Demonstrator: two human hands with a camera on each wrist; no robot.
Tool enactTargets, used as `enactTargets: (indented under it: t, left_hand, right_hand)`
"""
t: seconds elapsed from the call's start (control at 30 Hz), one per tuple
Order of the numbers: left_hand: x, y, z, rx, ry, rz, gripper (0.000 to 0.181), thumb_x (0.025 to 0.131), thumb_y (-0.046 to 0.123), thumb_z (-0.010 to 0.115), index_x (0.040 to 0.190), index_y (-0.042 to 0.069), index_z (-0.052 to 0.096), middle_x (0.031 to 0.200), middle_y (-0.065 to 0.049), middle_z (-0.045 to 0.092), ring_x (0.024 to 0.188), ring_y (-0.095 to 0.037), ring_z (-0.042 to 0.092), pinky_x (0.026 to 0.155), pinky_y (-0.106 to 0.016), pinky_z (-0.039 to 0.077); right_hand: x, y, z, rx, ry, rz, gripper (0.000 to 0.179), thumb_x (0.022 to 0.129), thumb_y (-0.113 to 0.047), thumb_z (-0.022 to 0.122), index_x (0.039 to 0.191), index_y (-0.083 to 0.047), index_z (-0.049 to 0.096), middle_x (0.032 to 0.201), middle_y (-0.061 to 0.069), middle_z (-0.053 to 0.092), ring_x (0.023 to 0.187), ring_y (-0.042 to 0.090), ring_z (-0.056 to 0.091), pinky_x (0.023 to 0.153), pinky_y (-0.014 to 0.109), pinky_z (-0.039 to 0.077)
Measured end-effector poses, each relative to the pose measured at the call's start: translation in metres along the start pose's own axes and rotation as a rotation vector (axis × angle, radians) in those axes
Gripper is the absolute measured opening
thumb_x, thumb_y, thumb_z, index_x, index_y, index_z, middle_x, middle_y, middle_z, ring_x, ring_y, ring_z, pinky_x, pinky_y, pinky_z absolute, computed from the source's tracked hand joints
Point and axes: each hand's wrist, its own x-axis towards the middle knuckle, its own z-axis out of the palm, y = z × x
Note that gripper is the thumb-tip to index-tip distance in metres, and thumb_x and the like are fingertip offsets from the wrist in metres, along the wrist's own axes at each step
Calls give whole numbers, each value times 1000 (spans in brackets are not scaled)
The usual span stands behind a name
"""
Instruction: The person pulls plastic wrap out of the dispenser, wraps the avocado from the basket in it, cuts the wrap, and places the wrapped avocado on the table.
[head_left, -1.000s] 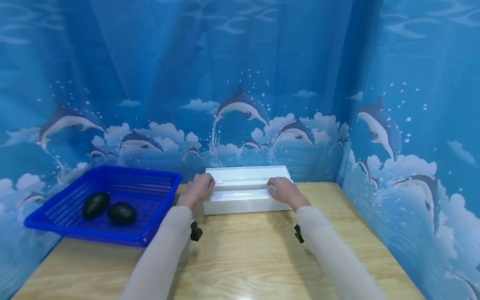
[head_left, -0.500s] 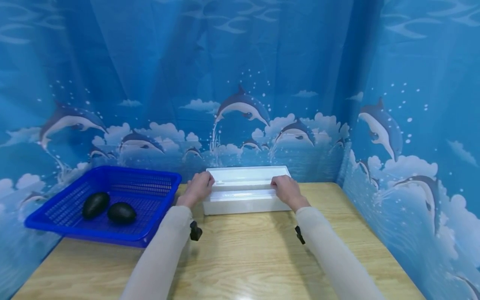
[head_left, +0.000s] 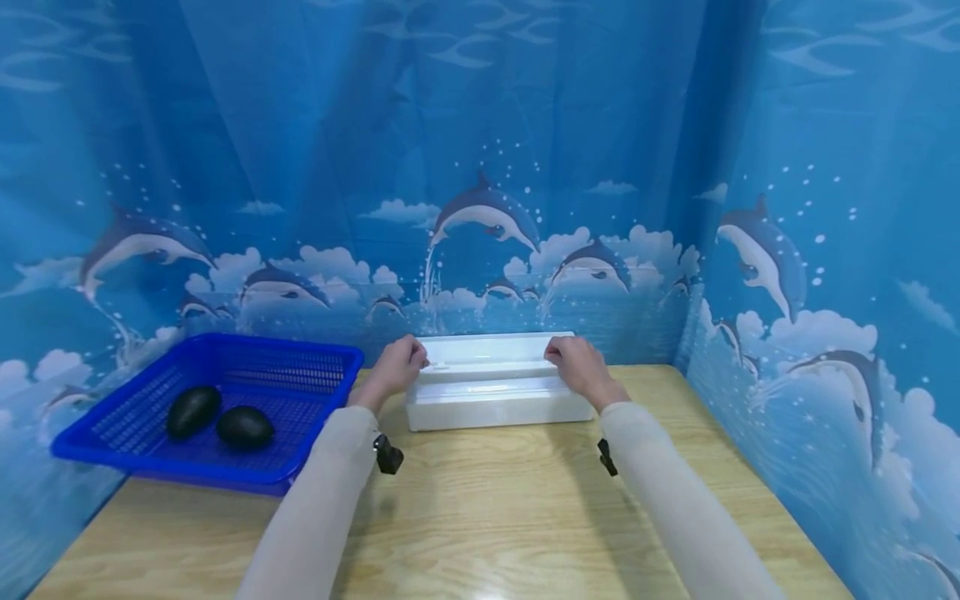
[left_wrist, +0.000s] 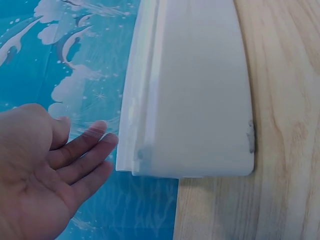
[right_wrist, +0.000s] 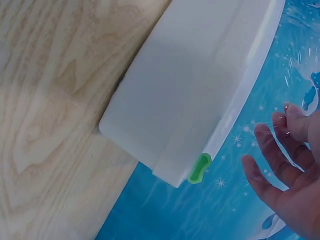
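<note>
Fingers of the left hand (left_wrist: 52, 165) and right hand (right_wrist: 300, 192) pinch clear film (left_wrist: 95, 131) near the white box (head_left: 498, 410), outer ones loosely spread.

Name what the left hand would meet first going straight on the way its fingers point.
Likely the white box, ahead of the left hand in its wrist view, though depth is unclear.
</note>
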Motion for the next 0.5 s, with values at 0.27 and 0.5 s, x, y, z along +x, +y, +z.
enactTargets:
  t: [0.27, 0.5]
  left_hand:
    - [-3, 5, -6, -100, 0, -2, 23, 113, 19, 34, 114, 5, 52, 115, -16, 66, 112, -31, 64, 103, -47, 55]
    - [-3, 8, -8, -170, -2, 25, 25, 114, 20, 30, 117, 3, 50, 117, -19, 64, 115, -34, 67, 101, -43, 59]
  right_hand:
    - [3, 2, -8, 83, -11, -2, 22, 108, -14, 54, 111, 0, 70, 105, 20, 73, 84, 23, 65, 76, 40, 57]
    - [1, 1, -17, 128, -10, -21, 20, 108, -12, 52, 107, 0, 67, 100, 22, 70, 77, 23, 58, 71, 38, 52]
